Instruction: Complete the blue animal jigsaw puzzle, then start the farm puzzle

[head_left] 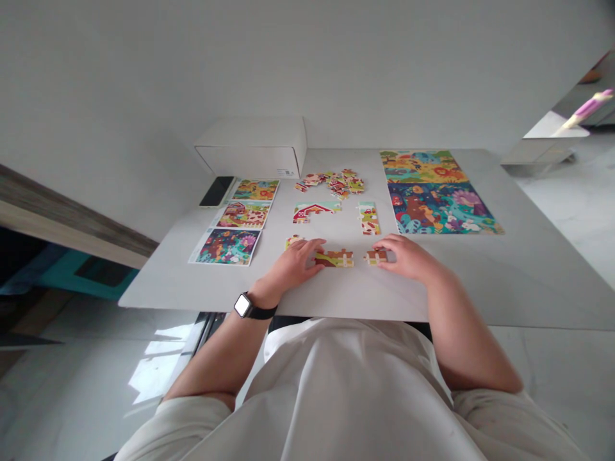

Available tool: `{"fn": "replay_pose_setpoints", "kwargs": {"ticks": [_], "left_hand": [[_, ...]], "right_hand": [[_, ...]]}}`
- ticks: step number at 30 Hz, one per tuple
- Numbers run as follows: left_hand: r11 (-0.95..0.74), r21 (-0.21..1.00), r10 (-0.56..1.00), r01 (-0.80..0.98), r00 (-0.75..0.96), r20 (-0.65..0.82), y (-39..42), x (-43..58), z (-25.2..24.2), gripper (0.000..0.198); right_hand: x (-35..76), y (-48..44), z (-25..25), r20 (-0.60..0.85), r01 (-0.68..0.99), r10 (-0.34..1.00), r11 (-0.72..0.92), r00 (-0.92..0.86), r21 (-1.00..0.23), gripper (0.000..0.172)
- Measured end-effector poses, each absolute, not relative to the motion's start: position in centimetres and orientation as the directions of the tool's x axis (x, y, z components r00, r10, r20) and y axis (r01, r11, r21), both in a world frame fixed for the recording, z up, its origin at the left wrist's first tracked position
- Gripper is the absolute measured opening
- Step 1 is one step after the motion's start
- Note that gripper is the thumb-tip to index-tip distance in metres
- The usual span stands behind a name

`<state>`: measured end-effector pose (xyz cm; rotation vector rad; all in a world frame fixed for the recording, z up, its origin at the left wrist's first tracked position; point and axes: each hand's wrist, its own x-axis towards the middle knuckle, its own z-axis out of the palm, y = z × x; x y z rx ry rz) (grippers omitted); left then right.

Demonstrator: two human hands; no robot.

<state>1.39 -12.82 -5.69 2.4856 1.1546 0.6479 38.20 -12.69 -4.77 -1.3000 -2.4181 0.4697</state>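
Note:
My left hand (298, 261) rests on the left end of a joined puzzle strip (342, 258), with thumb and fingers around it. At the strip's right, across a small gap, my right hand (403, 256) grips a short puzzle section (375, 257) between thumb and fingers. Another piece (292, 241) peeks out behind my left hand. Farther back lies a joined section with a red barn roof (314, 209). To its right stands an upright two-piece column with a red vehicle (369, 219). Loose pieces (339, 184) are heaped behind them.
Three picture cards (243, 215) lie at the left beside a dark phone (218, 191). A white box (250, 157) stands at the back left against the wall. Two completed-looking colourful pictures (437, 192) lie at the right on the pale table (519, 275).

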Motion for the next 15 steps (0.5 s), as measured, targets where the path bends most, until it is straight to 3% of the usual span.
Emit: {"fn": "replay_pose_setpoints", "kwargs": {"ticks": [11,15], "left_hand": [[-0.592,0.480,0.797,0.648,0.560,0.227,-13.1,1.5,-5.1,0.050],[-0.567,0.510,0.812,0.647,0.544,0.213,-12.9,0.4,-5.0,0.061]], "right_hand": [[38.3,-12.6,-4.8,0.157,0.715,0.837,0.533,-0.524,-0.452,0.036],[38.4,-12.6,-5.0,0.158,0.712,0.838,0.530,-0.522,-0.460,0.036]]}}
